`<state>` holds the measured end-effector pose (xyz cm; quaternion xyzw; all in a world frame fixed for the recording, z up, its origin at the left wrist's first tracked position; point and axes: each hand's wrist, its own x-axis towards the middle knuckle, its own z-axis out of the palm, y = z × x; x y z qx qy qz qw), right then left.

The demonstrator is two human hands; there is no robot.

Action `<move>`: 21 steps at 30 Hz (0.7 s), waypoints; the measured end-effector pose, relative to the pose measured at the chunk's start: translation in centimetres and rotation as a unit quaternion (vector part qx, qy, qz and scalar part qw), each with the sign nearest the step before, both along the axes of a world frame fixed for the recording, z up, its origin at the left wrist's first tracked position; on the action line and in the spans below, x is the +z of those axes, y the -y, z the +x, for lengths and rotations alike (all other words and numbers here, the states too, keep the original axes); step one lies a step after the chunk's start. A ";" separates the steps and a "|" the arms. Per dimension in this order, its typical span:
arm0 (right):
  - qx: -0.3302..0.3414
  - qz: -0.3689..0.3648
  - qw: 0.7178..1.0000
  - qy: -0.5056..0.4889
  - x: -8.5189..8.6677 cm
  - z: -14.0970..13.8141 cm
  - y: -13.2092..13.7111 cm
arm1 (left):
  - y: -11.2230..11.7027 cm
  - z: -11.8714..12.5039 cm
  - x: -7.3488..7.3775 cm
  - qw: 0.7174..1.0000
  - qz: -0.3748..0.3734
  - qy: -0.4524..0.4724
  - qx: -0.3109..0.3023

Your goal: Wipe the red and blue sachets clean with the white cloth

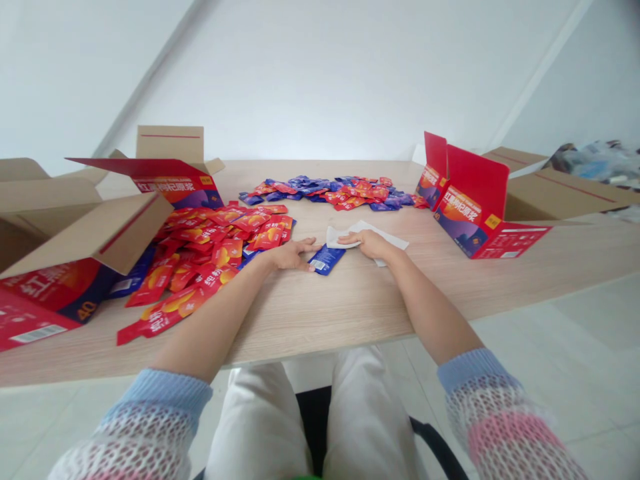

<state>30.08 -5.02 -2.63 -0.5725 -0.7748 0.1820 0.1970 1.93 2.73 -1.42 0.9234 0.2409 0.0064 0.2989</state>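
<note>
Blue sachet (326,260) lies flat and slightly slanted on the pale wood tabletop (350,313), between my two hands. It looks light and thin, a soft foil pouch that would bend easily and might slide on the smooth laminate. Lying this flat, it would be hard to lift by its face, so I judge its crimped end the better place to pinch it between thumb and finger.

My left hand (289,255) lies palm down with the fingers spread wide, holding nothing. Its fingertips reach the sachet's lower end, though I cannot tell whether they touch it or stop just beside it. My right hand (367,245) lies palm down with the fingers loosely together, resting on a crumpled white tissue (390,240) just past the sachet. It presses on the tissue without visibly gripping it.

To my left, a loose pile of red sachets (215,247) spreads across the table, and a mixed heap of blue and red sachets (325,192) lies farther ahead. Red printed cartons (467,213) stand open on my right, with another (177,187) on my left, and brown cardboard boxes (560,193) sit behind them.
</note>
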 end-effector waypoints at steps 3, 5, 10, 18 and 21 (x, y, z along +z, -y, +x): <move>-0.033 0.004 0.998 0.055 0.6 -0.4 0.7 | 0.0 0.0 0.0 1.000 0.007 -0.005 -0.001; -0.050 0.010 0.995 0.083 0.9 -1.1 1.2 | -0.1 0.1 -0.1 1.000 0.011 -0.006 -0.003; -0.021 0.026 0.994 0.106 1.3 -3.2 2.1 | -0.5 0.2 -0.5 1.000 0.012 0.005 -0.011; 0.133 0.002 0.991 0.027 2.0 -5.6 2.6 | -0.7 0.3 -1.2 0.995 -0.030 0.086 -0.042; 0.193 -0.032 0.980 -0.027 2.2 -5.6 2.7 | -0.8 0.3 -1.7 0.995 -0.059 0.084 0.004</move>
